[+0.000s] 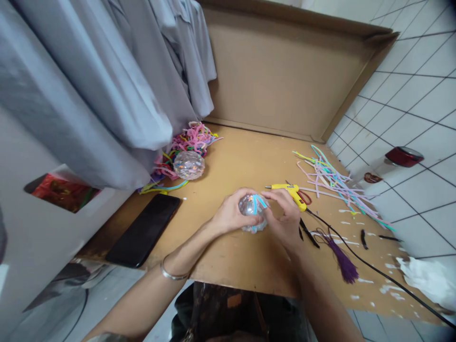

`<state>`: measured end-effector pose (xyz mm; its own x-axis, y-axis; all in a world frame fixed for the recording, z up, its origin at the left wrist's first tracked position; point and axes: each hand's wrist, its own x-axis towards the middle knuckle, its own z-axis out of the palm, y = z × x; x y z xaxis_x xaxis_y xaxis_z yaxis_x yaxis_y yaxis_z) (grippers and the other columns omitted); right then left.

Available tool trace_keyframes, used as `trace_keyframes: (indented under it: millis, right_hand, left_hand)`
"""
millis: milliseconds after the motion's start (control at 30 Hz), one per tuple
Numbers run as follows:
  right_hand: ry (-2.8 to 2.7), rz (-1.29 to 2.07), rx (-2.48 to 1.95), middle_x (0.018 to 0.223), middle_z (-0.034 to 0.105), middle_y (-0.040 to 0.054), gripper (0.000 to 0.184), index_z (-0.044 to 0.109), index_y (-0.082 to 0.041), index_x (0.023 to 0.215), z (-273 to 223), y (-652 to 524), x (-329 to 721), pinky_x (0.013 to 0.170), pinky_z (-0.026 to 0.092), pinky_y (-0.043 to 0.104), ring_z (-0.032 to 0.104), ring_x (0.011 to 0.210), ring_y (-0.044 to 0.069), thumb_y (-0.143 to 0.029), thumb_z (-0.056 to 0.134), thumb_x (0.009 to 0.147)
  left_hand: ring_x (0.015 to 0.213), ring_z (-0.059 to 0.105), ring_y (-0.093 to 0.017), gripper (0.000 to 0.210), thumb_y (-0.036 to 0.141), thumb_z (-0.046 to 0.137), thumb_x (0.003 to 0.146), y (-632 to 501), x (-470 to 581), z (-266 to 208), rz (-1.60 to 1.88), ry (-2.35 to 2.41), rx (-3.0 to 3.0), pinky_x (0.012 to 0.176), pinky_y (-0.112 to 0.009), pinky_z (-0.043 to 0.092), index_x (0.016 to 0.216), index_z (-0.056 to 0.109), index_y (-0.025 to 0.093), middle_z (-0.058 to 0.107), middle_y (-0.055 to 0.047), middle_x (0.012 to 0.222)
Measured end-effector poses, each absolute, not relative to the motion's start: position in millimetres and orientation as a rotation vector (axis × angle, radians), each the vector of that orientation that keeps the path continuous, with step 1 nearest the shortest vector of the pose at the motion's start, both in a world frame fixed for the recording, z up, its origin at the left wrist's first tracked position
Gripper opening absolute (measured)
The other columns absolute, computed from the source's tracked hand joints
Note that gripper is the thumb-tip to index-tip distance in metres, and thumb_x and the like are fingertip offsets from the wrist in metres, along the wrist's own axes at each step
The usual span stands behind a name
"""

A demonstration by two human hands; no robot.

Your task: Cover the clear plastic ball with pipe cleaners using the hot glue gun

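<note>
The left hand [231, 212] wraps a clear ball [250, 209], likely light and stiff, best cupped around its sides, as the half-curled right hand [286, 218], grip unclear, meets a blue strip [255, 205].

"What is the object?"
"A small clear ball [249, 210], rounded and see-through, with a bumpy surface and small coloured flecks, some of them orange."
"Anything on it?"
"Two light-blue strips [255, 205] on its upper part. One runs nearly straight down the ball; the other slants down to the right."
"Where is it?"
"Held over the table [245, 263], about midway along the front edge. Whether it touches the surface is unclear."
</note>
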<state>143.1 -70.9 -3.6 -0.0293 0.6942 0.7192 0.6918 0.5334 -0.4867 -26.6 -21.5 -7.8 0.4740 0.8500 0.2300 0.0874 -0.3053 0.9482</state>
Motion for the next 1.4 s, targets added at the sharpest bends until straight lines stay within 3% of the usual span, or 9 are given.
trace_keyframes:
  millis: [267,533,867,1200,1400]
  right_hand:
    - [-1.827,-0.332,-1.050,0.085,0.069,0.0006,0.020,0.068,-0.029,0.103,-5,-72,141,0.078,0.048,0.038,0.063,0.081,0.019,-0.015,0.061,0.090]
    - [-1.813,-0.312,-1.034,0.074,0.065,-0.0013,0.009,0.064,-0.025,0.089,-6,-75,136,0.070,0.044,0.035,0.058,0.070,0.017,-0.017,0.063,0.091]
    - [-1.725,-0.336,-1.003,0.075,0.067,-0.0009,0.012,0.067,-0.025,0.090,-6,-77,133,0.067,0.047,0.033,0.061,0.070,0.016,-0.014,0.067,0.087]
    - [-1.431,-0.169,-1.031,0.072,0.066,-0.0031,0.009,0.071,-0.027,0.083,-1,-81,130,0.069,0.050,0.034,0.061,0.068,0.016,-0.019,0.069,0.087]
    - [-1.405,0.093,-1.132,0.082,0.068,0.0018,0.023,0.071,-0.024,0.087,-3,-76,136,0.075,0.051,0.035,0.063,0.082,0.019,-0.028,0.050,0.096]
  left_hand:
    - [0.092,0.066,-0.020,0.054,0.026,0.079,0.057,-22,-28,-8,0.938,0.844,1.753,0.084,-0.032,0.052,0.109,0.065,0.019,0.071,-0.002,0.100]
    - [0.093,0.066,-0.022,0.054,0.029,0.079,0.057,-21,-27,-9,0.951,0.813,1.755,0.085,-0.033,0.051,0.108,0.064,0.018,0.070,-0.005,0.103]
    - [0.098,0.066,-0.023,0.054,0.026,0.081,0.057,-22,-27,-10,0.959,0.773,1.780,0.088,-0.034,0.051,0.108,0.064,0.018,0.069,-0.007,0.109]
    - [0.079,0.059,-0.016,0.057,0.033,0.082,0.056,-16,-29,-13,0.911,0.840,1.644,0.074,-0.028,0.047,0.108,0.064,0.018,0.065,0.000,0.089]
    - [0.081,0.058,-0.016,0.059,0.034,0.081,0.056,-12,-30,-12,0.894,0.868,1.600,0.078,-0.029,0.047,0.109,0.063,0.018,0.065,0.000,0.091]
